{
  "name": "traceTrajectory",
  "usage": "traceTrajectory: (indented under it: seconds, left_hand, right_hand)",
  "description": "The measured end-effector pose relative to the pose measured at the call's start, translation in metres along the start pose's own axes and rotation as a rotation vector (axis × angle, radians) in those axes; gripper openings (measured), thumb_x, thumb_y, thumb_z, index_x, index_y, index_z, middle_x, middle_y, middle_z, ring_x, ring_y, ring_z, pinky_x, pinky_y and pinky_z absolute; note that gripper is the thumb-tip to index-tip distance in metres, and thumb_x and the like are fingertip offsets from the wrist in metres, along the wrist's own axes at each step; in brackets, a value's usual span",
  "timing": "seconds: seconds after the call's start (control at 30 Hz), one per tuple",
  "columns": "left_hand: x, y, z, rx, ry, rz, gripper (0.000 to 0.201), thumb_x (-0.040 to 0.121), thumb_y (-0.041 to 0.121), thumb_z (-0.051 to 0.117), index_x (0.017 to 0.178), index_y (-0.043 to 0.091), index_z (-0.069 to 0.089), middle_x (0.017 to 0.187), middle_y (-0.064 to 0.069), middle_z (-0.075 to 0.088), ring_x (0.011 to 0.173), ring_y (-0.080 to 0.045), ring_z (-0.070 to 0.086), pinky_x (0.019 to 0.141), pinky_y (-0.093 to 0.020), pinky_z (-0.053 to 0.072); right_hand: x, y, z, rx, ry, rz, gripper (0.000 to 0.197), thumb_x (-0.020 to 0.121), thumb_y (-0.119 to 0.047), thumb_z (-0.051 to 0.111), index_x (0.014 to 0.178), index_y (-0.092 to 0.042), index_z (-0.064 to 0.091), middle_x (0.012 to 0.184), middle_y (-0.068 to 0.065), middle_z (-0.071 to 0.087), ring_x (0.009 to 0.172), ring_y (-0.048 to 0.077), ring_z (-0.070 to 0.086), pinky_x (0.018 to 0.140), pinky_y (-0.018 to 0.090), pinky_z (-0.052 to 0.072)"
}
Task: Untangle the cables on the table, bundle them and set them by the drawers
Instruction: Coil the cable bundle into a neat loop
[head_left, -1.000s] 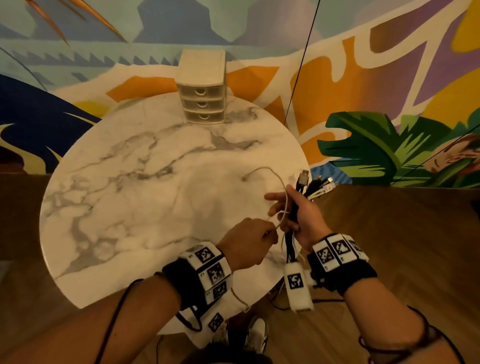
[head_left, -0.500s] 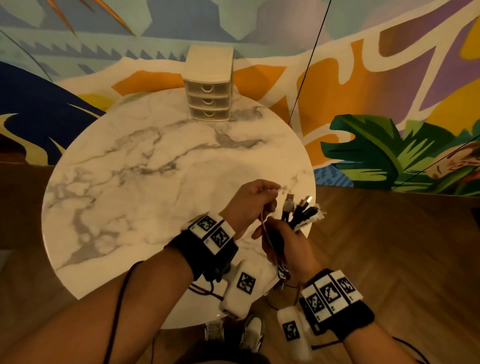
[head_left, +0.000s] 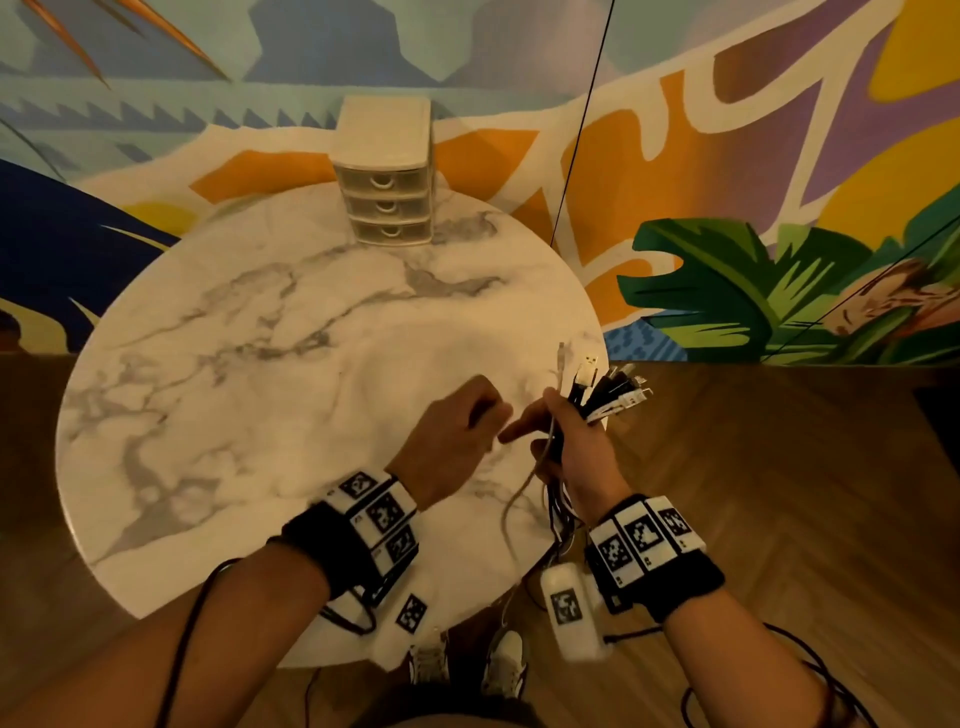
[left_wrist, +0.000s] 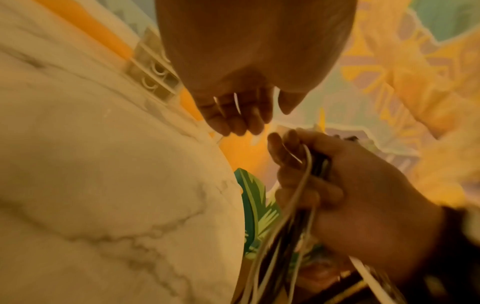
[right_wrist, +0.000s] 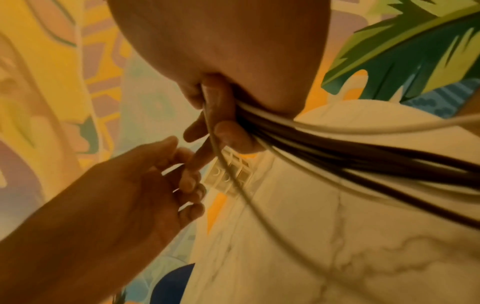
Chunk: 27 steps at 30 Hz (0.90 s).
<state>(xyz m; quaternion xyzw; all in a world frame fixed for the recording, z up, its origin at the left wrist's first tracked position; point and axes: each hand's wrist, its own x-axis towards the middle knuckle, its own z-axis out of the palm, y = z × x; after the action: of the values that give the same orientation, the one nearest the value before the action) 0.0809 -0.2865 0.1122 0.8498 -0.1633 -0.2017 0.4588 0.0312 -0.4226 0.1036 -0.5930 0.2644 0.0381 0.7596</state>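
Observation:
My right hand (head_left: 561, 436) grips a bundle of black and white cables (head_left: 608, 387) over the table's right edge. Their plug ends fan out above the fist, and the loose lengths hang below it past the edge. In the right wrist view the dark strands (right_wrist: 337, 152) run out from under its curled fingers (right_wrist: 228, 135). A thin white cable (head_left: 511, 506) from the same grip droops in a loop toward the floor. My left hand (head_left: 488, 421) hovers just left of the bundle, its fingers (left_wrist: 239, 121) loosely curled and holding nothing. The small three-drawer unit (head_left: 387, 171) stands at the table's far edge.
The round marble table (head_left: 260, 389) stands against a painted mural wall. A thin black cord (head_left: 576, 130) hangs down the wall behind the table's right side. Wooden floor lies to the right, and my shoes (head_left: 431, 660) show under the near edge.
My left hand has let go of the white cable end and drawn back to the left. That end now stands up with the other plugs in my right hand.

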Motion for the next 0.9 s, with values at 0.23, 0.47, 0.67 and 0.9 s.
traceTrajectory:
  seconds: [0.23,0.47,0.67,0.9]
  left_hand:
    - [0.029,0.017,0.004,-0.448,-0.196,-0.209,0.029,0.097,0.027,0.046,0.105,0.004,0.062,0.077,-0.005,0.06,0.069,-0.017,0.052,0.064,-0.031,0.041]
    - [0.008,0.032,0.015,-0.329,-0.151,0.088,0.022,0.095,0.017,0.052,0.111,0.01,0.065,0.087,-0.012,0.067,0.051,-0.015,0.053,0.046,-0.021,0.044]
    - [0.003,0.038,0.022,-0.128,-0.1,0.248,0.023,0.093,0.022,0.054,0.111,0.017,0.069,0.083,0.006,0.057,0.08,-0.003,0.054,0.071,-0.012,0.038]
    - [-0.002,0.04,0.028,-0.132,-0.091,0.342,0.035,0.09,0.033,0.051,0.121,0.021,0.062,0.086,-0.006,0.052,0.087,-0.015,0.054,0.081,-0.032,0.046]
  right_hand:
    - [-0.019,0.009,0.004,-0.164,-0.182,-0.011,0.047,0.099,-0.034,0.041,0.065,-0.007,0.058,0.051,0.004,0.056,0.04,0.015,0.041,0.038,0.021,0.03]
    - [-0.027,-0.001,-0.001,-0.087,-0.167,0.025,0.055,0.103,-0.029,0.027,0.061,-0.004,0.053,0.046,0.004,0.043,0.034,0.01,0.033,0.036,0.019,0.027]
    - [-0.035,-0.008,0.002,-0.349,-0.073,0.093,0.04,0.101,-0.01,0.033,0.063,-0.013,0.044,0.056,0.006,0.044,0.045,0.015,0.042,0.044,0.024,0.035]
    - [-0.053,-0.034,-0.001,-0.439,-0.12,0.092,0.031,0.1,-0.002,0.027,0.113,0.013,0.052,0.1,0.024,0.058,0.089,0.031,0.061,0.066,0.016,0.043]
